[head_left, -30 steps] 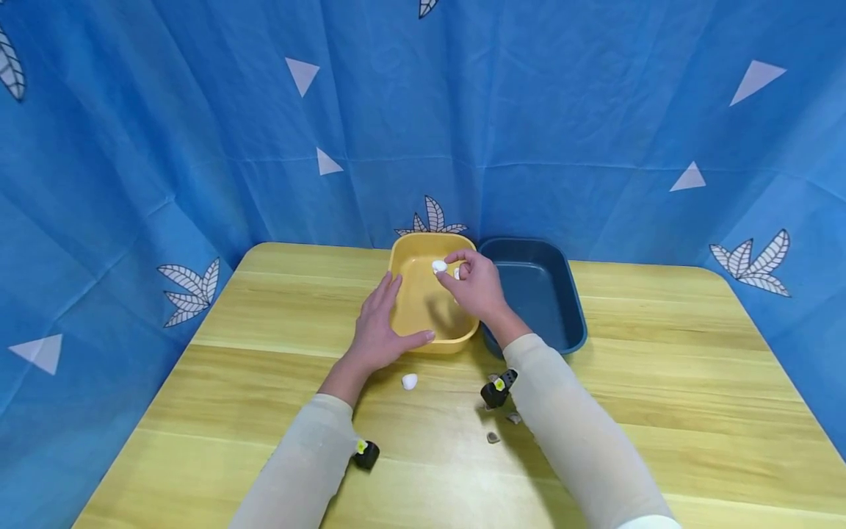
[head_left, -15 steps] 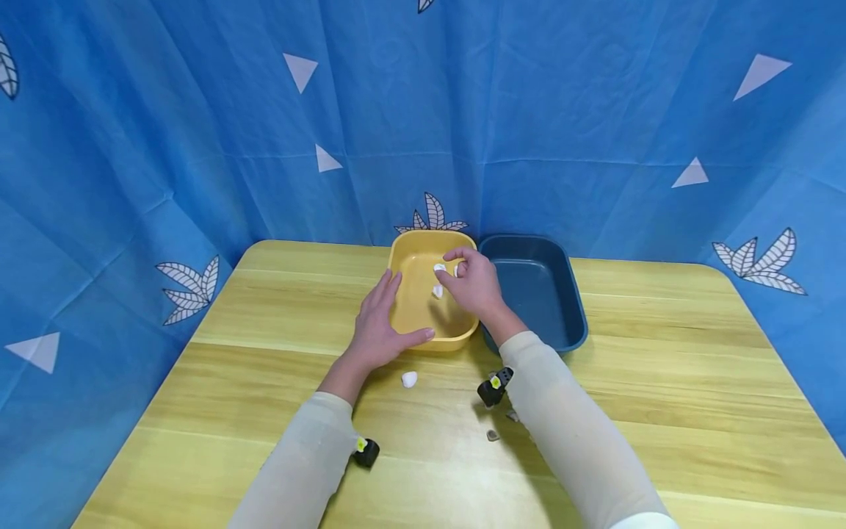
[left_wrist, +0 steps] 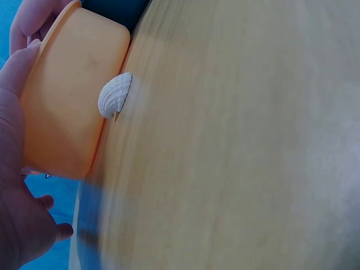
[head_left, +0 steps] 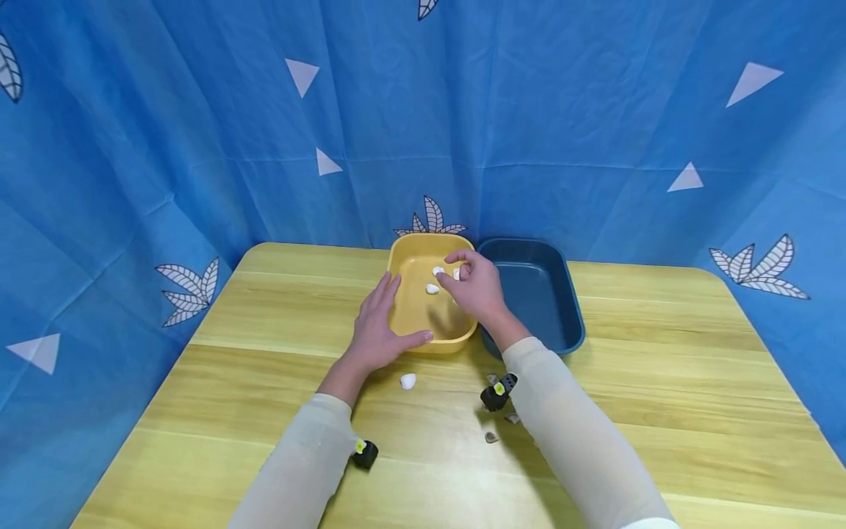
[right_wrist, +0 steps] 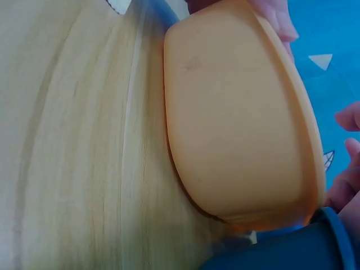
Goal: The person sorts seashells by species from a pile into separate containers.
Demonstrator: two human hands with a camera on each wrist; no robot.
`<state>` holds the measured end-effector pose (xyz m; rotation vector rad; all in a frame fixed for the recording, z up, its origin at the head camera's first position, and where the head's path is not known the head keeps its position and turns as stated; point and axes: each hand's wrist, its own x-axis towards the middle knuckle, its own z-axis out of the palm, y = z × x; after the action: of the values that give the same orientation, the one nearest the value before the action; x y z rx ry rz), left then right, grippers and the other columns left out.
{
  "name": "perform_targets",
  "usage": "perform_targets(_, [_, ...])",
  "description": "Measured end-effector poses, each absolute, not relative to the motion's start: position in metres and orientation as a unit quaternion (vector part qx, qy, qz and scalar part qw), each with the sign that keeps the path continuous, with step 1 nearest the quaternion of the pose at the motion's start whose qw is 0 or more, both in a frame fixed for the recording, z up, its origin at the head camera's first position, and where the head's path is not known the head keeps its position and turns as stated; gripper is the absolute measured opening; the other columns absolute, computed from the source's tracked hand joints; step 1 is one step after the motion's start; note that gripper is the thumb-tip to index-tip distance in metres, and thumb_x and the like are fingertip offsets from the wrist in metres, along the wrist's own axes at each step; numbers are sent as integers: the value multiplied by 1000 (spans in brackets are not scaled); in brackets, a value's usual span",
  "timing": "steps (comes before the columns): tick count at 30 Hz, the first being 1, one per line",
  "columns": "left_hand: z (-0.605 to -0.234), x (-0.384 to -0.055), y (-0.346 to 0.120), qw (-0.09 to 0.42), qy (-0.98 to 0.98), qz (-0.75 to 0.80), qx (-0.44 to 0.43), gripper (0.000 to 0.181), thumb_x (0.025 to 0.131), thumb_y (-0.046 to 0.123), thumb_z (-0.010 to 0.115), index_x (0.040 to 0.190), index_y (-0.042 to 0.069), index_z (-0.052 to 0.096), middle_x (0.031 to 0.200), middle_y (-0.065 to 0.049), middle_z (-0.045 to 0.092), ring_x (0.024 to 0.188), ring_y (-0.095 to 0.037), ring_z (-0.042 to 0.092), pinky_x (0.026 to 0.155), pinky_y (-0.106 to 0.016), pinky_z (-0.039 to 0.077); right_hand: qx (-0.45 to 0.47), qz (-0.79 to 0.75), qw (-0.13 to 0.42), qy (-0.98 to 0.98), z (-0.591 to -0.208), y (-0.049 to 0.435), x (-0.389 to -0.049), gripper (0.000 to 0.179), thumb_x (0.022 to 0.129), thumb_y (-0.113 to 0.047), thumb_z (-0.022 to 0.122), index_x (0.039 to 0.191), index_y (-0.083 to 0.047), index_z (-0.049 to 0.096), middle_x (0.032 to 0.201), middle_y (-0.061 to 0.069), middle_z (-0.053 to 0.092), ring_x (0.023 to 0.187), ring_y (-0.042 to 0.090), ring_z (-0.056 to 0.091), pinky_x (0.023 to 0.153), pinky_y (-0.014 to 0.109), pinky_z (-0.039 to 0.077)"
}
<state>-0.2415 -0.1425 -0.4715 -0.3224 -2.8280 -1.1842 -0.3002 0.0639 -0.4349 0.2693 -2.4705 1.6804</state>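
My right hand (head_left: 477, 288) hovers over the yellow bin (head_left: 413, 316), thumb and index finger parted, with no shell seen pinched between them. Inside the bin a white shell (head_left: 432, 289) lies left of the thumb. Another white shell (head_left: 438, 271) shows by the thumb tip, and a third white patch shows beside the curled fingers, partly hidden. My left hand (head_left: 378, 334) rests against the bin's near left corner, fingers along the left rim and thumb on the front rim. On the table before the bin sits a ribbed white seashell (left_wrist: 115, 95).
A dark blue bin (head_left: 538, 294) stands directly right of the yellow one, under my right wrist. Several small brownish shells, one of them a brown shell (head_left: 491, 437), lie near my right forearm. A blue curtain (head_left: 529, 110) hangs behind the wooden table (head_left: 661, 353).
A white shell has dropped from my right fingers into the yellow bin and now lies on its floor. My thumb and index finger have parted slightly. The left hand stays put.
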Motion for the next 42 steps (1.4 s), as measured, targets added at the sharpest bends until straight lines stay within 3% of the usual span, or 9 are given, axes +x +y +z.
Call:
perform_targets(18, [-474,-244,-143,33,-920,-376,-106,115,75,66,76,162,25,14,166,8,1,149,-34,7,113,-63,11,157,544,108,-817,-415,69,-249,22,86,-17,77,105,-13,65,57,2,31,47,23,32,46,33,27])
perform_targets(27, [-474,-244,-143,30,-918,-381,-105,116,74,67,77,162,24,15,166,9,2,149,-32,7,113,-63,11,187,532,113,-818,-423,71,-216,22,83,-16,79,100,-15,66,56,-3,30,47,14,30,48,33,30])
perform_targets(35, [-473,-244,-144,36,-918,-379,-114,115,74,64,78,162,22,16,167,2,5,149,-34,8,112,-64,12,203,529,112,-817,-429,66,-197,25,82,-24,84,96,-16,65,56,-6,29,50,11,28,50,31,28])
perform_targets(42, [-474,-243,-144,35,-920,-374,-111,116,74,65,77,162,24,14,167,4,3,149,-33,8,113,-63,11,216,522,92,-820,-442,58,-178,20,80,-21,84,91,-16,67,56,-11,30,51,6,29,51,27,32])
